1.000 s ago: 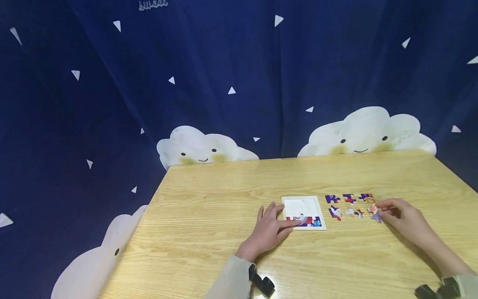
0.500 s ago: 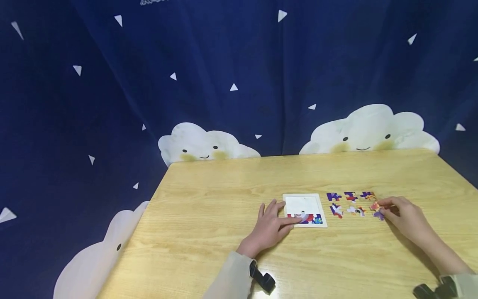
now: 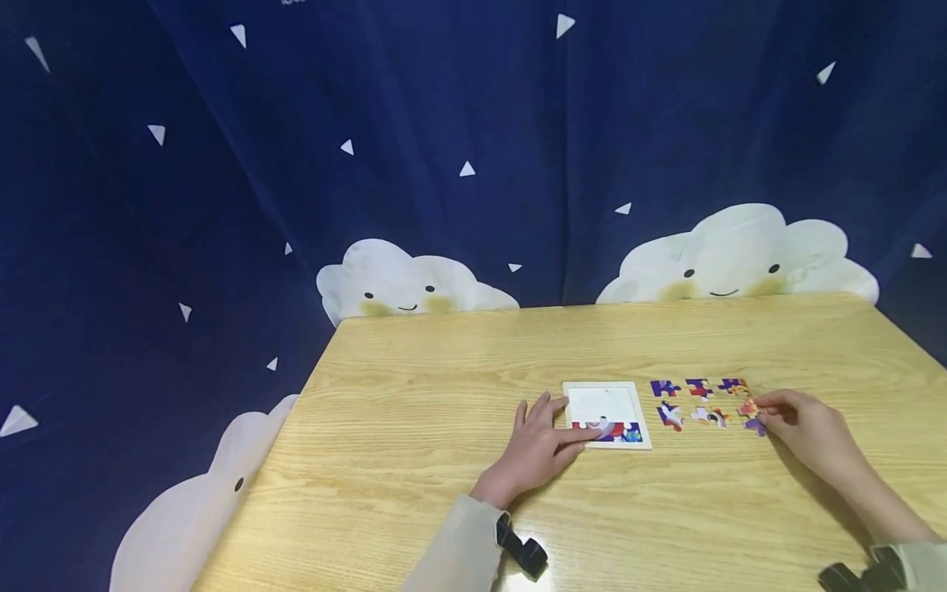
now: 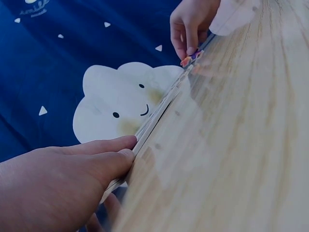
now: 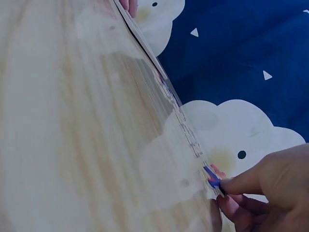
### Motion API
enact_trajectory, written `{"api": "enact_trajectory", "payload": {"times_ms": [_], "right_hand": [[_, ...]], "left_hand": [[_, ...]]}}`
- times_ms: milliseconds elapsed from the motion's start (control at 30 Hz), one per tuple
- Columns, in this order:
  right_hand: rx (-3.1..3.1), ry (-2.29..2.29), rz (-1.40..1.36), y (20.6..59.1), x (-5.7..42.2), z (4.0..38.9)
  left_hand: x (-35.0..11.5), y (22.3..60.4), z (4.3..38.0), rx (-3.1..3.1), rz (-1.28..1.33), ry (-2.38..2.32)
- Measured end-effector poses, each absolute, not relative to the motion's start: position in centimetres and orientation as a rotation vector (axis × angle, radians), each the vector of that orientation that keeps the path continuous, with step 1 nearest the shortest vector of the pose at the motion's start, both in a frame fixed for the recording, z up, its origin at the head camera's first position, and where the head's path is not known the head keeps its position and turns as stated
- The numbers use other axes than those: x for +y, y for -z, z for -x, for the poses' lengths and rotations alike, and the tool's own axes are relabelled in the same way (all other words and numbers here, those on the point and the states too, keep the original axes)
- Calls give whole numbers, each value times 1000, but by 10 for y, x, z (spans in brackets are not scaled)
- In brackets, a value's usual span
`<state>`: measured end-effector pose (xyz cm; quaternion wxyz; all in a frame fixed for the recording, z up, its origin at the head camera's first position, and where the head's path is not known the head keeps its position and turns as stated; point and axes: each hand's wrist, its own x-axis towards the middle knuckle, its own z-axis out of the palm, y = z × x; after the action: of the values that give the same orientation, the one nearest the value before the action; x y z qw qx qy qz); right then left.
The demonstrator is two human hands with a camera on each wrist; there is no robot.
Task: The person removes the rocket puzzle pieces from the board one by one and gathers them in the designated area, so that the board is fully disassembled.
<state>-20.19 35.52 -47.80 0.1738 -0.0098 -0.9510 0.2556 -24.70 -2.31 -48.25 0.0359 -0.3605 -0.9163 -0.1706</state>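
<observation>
My left hand [image 3: 531, 448] rests on a white puzzle tray [image 3: 645, 415], fingers fairly straight, the index finger lying over the pieces along its near side. Those fitted pieces [image 3: 631, 432] show red, white and blue print; the rest of the tray bed is bare white. In the left wrist view, thumb and index finger lie along the edge of the tray [image 4: 166, 100]. At the right end of the loose pieces, my right hand [image 3: 810, 432] pinches a jigsaw piece [image 3: 751, 423], orange and purple, between thumb and fingers. The right wrist view shows this piece [image 5: 211, 177] tilted up at the thumb tip.
Several loose jigsaw pieces [image 3: 699, 388] lie in two rows between the tray and my right hand. They rest on a wooden table [image 3: 414, 411]. Behind its far edge hangs a dark blue curtain [image 3: 414, 164] with white triangles and smiling clouds.
The head view has shifted slightly, so everything sits a little higher and further right in it. The left hand stays on the tray, and the right hand keeps its pinch on the piece.
</observation>
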Motion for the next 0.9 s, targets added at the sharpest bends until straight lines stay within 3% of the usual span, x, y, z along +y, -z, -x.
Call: {"api": "enact_trajectory", "payload": {"times_ms": [900], "right_hand": [[-2914,-792,65,465,363,210]], "left_hand": [[-22,481,247,-2833,1114,537]]}}
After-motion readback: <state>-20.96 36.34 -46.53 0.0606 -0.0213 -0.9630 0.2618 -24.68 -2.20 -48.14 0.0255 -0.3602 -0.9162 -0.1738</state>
